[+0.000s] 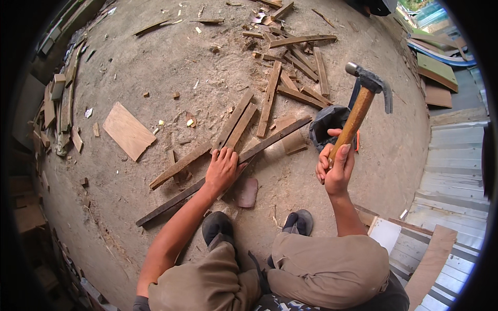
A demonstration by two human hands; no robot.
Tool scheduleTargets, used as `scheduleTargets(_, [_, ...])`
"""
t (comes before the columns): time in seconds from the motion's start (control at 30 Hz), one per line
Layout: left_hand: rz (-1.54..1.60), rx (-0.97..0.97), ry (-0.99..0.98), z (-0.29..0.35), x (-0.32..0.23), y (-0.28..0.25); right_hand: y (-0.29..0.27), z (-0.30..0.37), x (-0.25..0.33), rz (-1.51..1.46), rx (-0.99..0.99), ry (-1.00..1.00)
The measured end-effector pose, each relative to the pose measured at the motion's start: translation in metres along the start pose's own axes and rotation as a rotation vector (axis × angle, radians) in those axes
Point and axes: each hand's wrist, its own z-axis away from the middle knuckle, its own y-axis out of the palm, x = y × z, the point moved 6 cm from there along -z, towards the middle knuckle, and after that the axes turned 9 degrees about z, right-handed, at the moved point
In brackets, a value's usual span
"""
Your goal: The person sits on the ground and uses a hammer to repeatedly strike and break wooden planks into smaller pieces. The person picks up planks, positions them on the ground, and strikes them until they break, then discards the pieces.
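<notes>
My right hand (pixel 337 168) is raised on the right, wrapped round the wooden handle of a claw hammer (pixel 358 114). The steel head points up and away from me, its claw toward the right. Low over the ground, my left hand (pixel 223 168) lies across a long dark wooden strip (pixel 280 136), fingers bent over it and thumb along its right side. Its fingertips touch the near ends of two short wooden slats (pixel 241 126). Another wooden slat (pixel 179 167) reaches in from the left, close to those fingers. What lies under the palm is hidden.
Beyond my hands lies a loose pile of wooden sticks (pixel 298 57). A black bag-like container (pixel 326 124) stands behind the hammer. A flat reddish block (pixel 247 193) is near my shoes, a thin board (pixel 128 130) at left. Corrugated metal sheets (pixel 448 176) line the right side.
</notes>
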Motion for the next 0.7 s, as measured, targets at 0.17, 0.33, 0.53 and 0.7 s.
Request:
scheduleTargets(0.17, [-0.087,-0.032,0.045,-0.003,-0.001,0.0,-0.004,0.088,-0.117,0.126,0.153,0.627])
scheduleTargets(0.33, [-0.029,-0.028,0.033,0.0,0.004,0.005,-0.021,0.07,-0.069,-0.083,0.048,0.55])
scheduleTargets(0.53, [-0.006,-0.02,0.018,-0.003,0.002,0.003,-0.032,0.015,0.034,-0.034,-0.088,-0.008])
scheduleTargets(0.7, [-0.009,-0.009,0.009,0.0,0.006,0.002,-0.016,0.005,0.021,-0.014,-0.058,-0.102])
